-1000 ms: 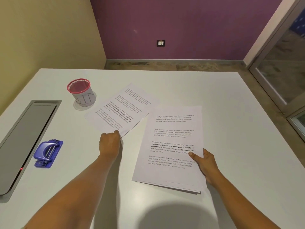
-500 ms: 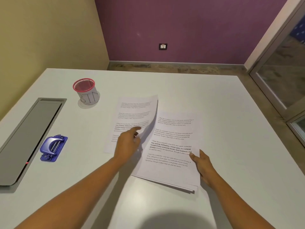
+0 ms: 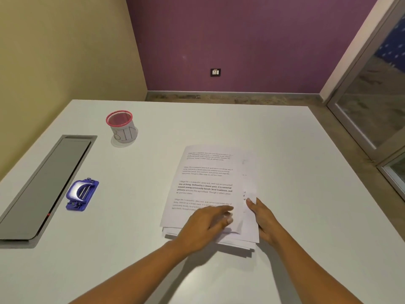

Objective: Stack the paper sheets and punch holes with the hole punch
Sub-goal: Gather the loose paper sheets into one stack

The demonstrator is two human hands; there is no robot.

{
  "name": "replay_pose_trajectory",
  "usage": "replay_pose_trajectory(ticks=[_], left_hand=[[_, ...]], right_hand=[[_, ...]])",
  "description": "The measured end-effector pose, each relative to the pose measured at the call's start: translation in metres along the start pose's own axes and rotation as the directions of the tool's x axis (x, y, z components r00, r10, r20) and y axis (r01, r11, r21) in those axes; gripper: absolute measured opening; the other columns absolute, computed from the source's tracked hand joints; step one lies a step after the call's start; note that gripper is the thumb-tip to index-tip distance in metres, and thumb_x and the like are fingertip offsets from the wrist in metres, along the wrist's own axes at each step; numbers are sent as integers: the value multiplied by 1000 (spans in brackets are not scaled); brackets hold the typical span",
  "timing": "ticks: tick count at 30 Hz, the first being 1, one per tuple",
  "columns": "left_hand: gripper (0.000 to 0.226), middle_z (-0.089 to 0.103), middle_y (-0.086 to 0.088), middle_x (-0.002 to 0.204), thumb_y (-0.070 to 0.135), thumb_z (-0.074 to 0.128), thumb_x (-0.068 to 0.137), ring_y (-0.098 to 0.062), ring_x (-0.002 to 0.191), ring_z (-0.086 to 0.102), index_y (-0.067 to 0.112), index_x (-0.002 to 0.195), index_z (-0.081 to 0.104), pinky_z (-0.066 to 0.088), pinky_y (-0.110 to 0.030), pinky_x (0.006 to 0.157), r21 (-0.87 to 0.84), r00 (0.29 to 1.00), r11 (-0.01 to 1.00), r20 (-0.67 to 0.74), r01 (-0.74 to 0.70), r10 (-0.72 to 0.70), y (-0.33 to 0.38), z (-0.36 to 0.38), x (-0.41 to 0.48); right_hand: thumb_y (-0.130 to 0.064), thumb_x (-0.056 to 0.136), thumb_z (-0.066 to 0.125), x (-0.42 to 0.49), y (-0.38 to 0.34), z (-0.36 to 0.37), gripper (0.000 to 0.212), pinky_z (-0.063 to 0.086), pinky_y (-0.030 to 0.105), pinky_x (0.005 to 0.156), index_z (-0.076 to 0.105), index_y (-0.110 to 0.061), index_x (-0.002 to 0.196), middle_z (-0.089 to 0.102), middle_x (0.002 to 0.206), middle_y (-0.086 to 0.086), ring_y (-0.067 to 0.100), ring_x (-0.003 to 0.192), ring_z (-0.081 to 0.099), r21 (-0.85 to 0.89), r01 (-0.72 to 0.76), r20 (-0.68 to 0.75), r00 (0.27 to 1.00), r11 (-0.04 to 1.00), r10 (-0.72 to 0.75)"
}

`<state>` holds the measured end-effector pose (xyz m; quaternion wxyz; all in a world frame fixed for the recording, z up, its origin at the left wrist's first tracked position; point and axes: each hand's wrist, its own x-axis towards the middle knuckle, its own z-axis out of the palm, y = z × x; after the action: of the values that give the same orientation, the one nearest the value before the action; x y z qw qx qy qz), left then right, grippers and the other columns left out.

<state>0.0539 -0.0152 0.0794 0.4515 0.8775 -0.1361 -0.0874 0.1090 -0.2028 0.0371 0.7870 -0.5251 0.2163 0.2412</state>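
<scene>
We see a big white table (image 3: 285, 150) with lots of bare room at 12 o'clock and on the right. Its far edge meets the floor by a purple wall, and its right edge runs beside a glass door.

The paper sheets (image 3: 208, 178) lie near the middle in a loose pile, and the top sheet sits a bit crooked, so edges of lower sheets peek out at 3 and 6 o'clock. They are thin, white and printed. We can read "Defined by a slower pace" in bold.

Our left hand (image 3: 203, 227) lies flat on the near part of the top sheet, fingers spread. Our right hand (image 3: 263, 218) pinches the pile's right edge, thumb on top.

The hole punch (image 3: 82, 195), blue shiny plastic with a round silver top, sits well apart at 9 o'clock, beside a long grey flap (image 3: 43, 185). At 11 o'clock stands a round pink mesh cup (image 3: 121, 126) marked "BIN".
</scene>
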Motion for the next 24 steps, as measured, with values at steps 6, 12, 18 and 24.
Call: replay_pose_trajectory(ticks=[6, 12, 18, 24], left_hand=[[31, 61, -5, 118, 21, 62, 86, -19, 110, 57, 12, 116, 61, 43, -30, 98, -118, 856, 979, -474, 168, -204, -17, -52, 13], [71, 62, -17, 108, 36, 67, 82, -29, 88, 63, -1, 136, 39, 53, -35, 77, -608, 582, 483, -41, 630, -812, -61, -103, 14], [25, 75, -13, 91, 14, 61, 87, -26, 75, 73, 4, 109, 62, 60, -36, 61, -737, 714, 350, 249, 578, -654, -76, -93, 7], [29, 71, -15, 103, -6, 54, 86, -29, 82, 71, 4, 113, 58, 60, -40, 67, -758, 793, 399, 247, 517, -557, -71, -82, 8]], right_hand=[[-18, 96, 44, -10, -3, 2, 24, 52, 42, 82, 54, -20, 119, 67, 112, 5, 26, 103, 64, 38, -42, 76, 996, 998, 39], [-20, 95, 47, -14, -10, 4, 26, 53, 44, 84, 56, -22, 119, 66, 118, 8, 29, 107, 63, 30, -54, 129, 990, 998, 50], [-24, 93, 50, -12, -7, 2, 32, 52, 46, 90, 53, -19, 125, 68, 117, 10, 30, 106, 64, -36, -97, 160, 982, 995, 101], [-48, 91, 42, -5, -9, 6, 51, 51, 46, 91, 56, -12, 124, 67, 116, 13, 30, 105, 65, -35, -143, 117, 982, 989, 146]])
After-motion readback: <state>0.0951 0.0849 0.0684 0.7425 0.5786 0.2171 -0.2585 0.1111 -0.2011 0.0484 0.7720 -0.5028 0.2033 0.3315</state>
